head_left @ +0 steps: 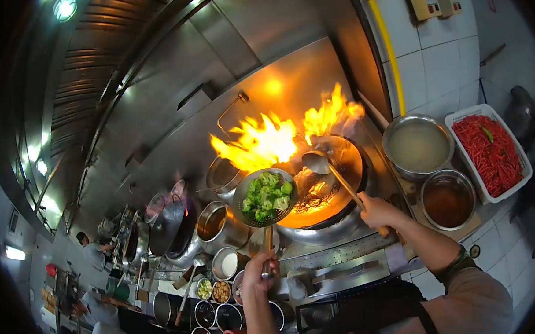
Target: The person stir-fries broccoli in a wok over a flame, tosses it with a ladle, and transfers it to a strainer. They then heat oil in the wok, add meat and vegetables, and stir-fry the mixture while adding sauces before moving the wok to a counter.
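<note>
My left hand (261,271) is closed round the handle of a perforated strainer (240,206). Green broccoli (269,194) fills the strainer, which is held at the near left edge of a big wok (357,177). Tall flames (257,143) rise from the wok and behind the strainer. In my right hand (377,213) is a ladle (316,162) gripped by its wooden handle. The ladle's bowl is over the wok, just right of the strainer. Fire and glare hide much of what is inside the wok.
On the right stand a pot of cloudy liquid (418,145), a bowl of brown liquid (447,200) and a white basket (521,179) of red chillies. To the left are a metal pot (229,235), another wok (167,228) and several seasoning containers. Other people (98,251) work further left.
</note>
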The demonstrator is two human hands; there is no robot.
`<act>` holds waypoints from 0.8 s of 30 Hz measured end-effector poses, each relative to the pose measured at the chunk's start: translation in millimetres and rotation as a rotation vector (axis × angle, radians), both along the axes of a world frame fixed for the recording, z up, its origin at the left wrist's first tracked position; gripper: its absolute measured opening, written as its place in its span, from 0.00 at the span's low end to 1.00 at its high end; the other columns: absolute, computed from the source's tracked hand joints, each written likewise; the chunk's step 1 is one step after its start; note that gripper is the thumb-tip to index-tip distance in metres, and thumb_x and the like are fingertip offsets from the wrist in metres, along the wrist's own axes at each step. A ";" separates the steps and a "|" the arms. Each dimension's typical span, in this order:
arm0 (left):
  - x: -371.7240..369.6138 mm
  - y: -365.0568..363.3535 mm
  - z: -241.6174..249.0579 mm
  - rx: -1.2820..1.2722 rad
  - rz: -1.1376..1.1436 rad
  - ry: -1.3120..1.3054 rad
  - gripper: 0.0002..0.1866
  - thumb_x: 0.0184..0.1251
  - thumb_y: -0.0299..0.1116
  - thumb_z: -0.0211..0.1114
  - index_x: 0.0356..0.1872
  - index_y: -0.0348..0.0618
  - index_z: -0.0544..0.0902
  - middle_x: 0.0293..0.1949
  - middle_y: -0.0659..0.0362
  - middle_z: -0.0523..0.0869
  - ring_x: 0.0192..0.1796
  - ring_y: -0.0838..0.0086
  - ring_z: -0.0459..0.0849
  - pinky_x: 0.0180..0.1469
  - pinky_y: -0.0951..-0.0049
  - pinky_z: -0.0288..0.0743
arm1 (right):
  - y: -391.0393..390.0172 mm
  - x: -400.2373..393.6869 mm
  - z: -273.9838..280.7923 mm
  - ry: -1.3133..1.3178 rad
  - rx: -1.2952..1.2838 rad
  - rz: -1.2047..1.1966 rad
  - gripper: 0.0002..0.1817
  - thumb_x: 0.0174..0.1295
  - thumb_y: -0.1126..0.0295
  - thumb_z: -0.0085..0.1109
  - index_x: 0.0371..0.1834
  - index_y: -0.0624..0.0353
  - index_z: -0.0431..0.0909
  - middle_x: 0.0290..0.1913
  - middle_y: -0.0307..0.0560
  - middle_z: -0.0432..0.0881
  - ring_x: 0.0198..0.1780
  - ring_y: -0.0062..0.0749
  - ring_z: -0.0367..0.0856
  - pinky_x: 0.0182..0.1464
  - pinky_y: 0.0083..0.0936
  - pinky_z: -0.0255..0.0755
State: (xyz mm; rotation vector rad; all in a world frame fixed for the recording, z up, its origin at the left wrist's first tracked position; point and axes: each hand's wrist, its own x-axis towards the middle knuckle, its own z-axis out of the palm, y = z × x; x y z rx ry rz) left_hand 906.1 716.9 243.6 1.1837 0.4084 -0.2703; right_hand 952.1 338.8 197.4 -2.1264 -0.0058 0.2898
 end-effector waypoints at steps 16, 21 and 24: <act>113.8 -43.2 4.7 0.982 -0.298 -0.366 0.15 0.58 0.25 0.66 0.47 0.34 0.77 0.26 0.54 0.83 0.22 0.72 0.81 0.21 0.68 0.74 | -61.3 -71.7 73.0 -0.169 -0.279 0.053 0.35 0.63 0.70 0.52 0.76 0.56 0.58 0.56 0.70 0.79 0.55 0.62 0.80 0.57 0.47 0.73; 120.3 -11.3 -26.3 1.543 -0.193 -0.669 0.31 0.56 0.29 0.67 0.62 0.31 0.72 0.33 0.47 0.87 0.25 0.63 0.86 0.30 0.65 0.80 | -49.5 -73.6 76.6 -0.283 -0.426 0.090 0.35 0.61 0.73 0.52 0.76 0.59 0.60 0.48 0.64 0.81 0.51 0.61 0.81 0.55 0.49 0.73; 94.2 -11.5 -1.3 1.503 -0.239 -0.595 0.35 0.55 0.30 0.67 0.67 0.33 0.69 0.34 0.44 0.87 0.28 0.58 0.87 0.34 0.63 0.81 | -32.0 -64.6 74.3 -0.281 -0.472 0.105 0.35 0.61 0.74 0.51 0.76 0.58 0.60 0.48 0.66 0.80 0.50 0.61 0.81 0.52 0.49 0.74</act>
